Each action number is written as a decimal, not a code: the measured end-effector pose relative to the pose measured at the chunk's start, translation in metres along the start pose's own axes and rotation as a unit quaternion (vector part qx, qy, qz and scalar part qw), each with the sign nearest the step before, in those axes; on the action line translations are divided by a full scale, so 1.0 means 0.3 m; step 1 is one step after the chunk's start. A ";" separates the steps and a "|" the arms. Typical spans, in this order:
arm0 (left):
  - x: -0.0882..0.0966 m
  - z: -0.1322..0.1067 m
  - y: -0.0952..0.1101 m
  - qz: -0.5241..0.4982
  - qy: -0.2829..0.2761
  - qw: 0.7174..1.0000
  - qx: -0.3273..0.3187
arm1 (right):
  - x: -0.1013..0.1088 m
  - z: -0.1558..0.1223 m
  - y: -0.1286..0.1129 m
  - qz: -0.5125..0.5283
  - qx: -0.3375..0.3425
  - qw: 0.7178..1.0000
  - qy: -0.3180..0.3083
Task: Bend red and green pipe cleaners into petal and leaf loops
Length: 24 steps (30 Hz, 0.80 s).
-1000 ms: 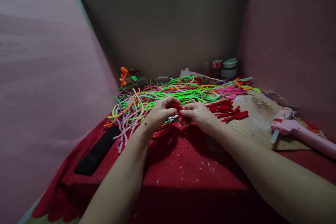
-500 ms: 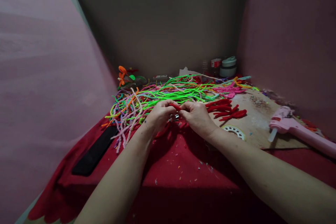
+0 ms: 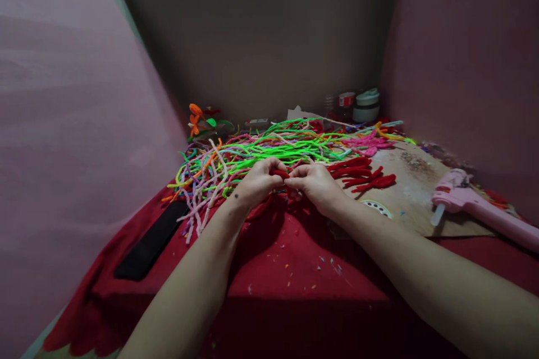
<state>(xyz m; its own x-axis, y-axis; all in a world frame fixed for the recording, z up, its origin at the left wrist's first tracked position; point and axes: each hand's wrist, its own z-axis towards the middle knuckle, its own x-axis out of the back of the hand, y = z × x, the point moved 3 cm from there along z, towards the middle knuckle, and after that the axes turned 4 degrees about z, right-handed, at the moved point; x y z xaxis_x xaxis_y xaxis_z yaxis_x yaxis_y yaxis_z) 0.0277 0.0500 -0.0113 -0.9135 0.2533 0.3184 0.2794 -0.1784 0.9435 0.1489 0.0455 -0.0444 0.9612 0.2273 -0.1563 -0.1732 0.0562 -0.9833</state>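
Note:
A red pipe cleaner (image 3: 279, 173) is pinched between my two hands above the red cloth. My left hand (image 3: 263, 182) has its fingers curled round one part of it. My right hand (image 3: 314, 184) grips it close by with thumb and forefinger, the fingertips of both hands almost meeting. Part of the pipe cleaner is hidden by the fingers. Just beyond the hands spreads a heap of pipe cleaners (image 3: 273, 152) in green, pink, orange and other colours. Bent red pipe cleaners (image 3: 374, 182) lie right of my right hand.
A pink glue gun (image 3: 455, 193) rests on a board (image 3: 415, 219) at the right, near a white ring with holes (image 3: 377, 207). A black flat object (image 3: 147, 244) lies at the left. Orange flower shapes (image 3: 195, 118) and a lidded container (image 3: 366, 106) stand at the back.
My fingers have shifted slightly on the red pipe cleaner, the right fingertips closing in. A small shiny metal bit below the fingers is now mostly hidden.

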 end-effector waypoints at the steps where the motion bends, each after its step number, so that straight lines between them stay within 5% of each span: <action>1: 0.001 0.000 0.006 0.016 0.007 1.000 -0.013 | 0.000 0.000 0.003 0.022 -0.022 1.000 -0.004; 6: 0.011 0.006 0.018 0.018 0.056 0.997 -0.053 | 0.000 0.002 -0.006 0.061 -0.033 0.997 -0.022; 11: 0.021 0.007 0.021 0.036 0.083 0.996 -0.024 | 0.004 0.003 -0.011 0.057 -0.009 0.998 0.010; 24: 0.025 -0.025 0.059 0.090 -0.067 0.992 -0.056 | -0.002 -0.004 -0.006 0.058 -0.053 0.995 -0.057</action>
<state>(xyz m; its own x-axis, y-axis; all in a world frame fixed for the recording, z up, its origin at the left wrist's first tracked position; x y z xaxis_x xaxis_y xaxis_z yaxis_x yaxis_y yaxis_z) 0.0237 0.0417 0.0071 -0.8020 0.3310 0.4971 0.3930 -0.3343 0.8566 0.1489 0.0440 -0.0426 0.9047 0.3347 -0.2636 -0.2524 -0.0776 -0.9645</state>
